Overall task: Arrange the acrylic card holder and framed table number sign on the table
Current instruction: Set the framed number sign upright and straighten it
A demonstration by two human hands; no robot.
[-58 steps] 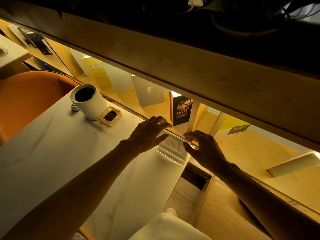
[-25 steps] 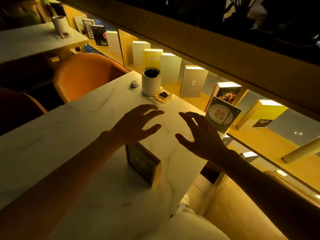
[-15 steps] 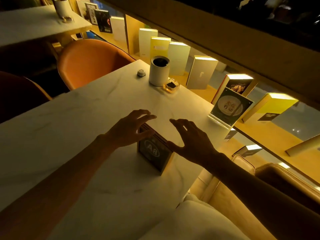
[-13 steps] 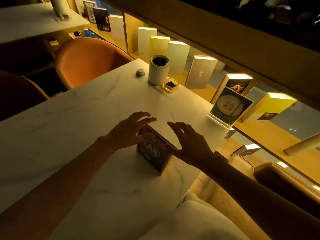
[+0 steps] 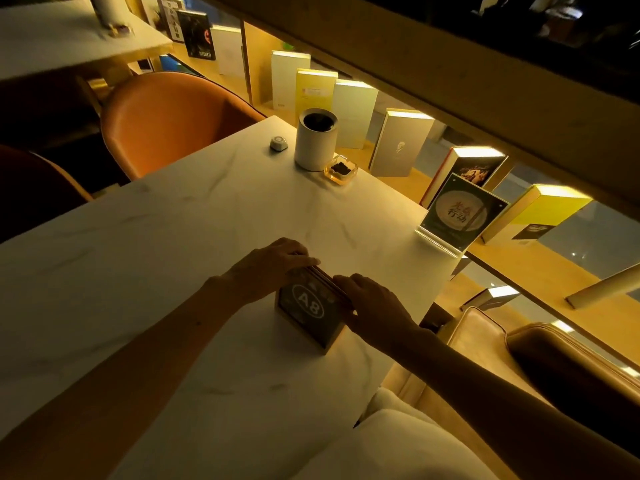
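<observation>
A dark framed table number sign (image 5: 308, 311) marked "A8" stands upright on the white marble table (image 5: 145, 258), near its right edge. My left hand (image 5: 273, 265) grips the sign's top left corner. My right hand (image 5: 370, 303) holds its top right edge. The acrylic card holder (image 5: 460, 216), with a dark card showing a pale round plate, stands upright at the table's far right corner, apart from both hands.
A white cylindrical cup (image 5: 316, 139), a small white puck (image 5: 278, 143) and a glass dish (image 5: 340, 169) sit at the table's far edge. Books (image 5: 400, 143) line the lit shelf behind. An orange chair (image 5: 166, 123) stands left; a tan seat (image 5: 519, 362) right.
Both hands left the acrylic card holder at the far corner, came back to the framed sign and closed on its top edge. The view also pulled back from the shelf.
</observation>
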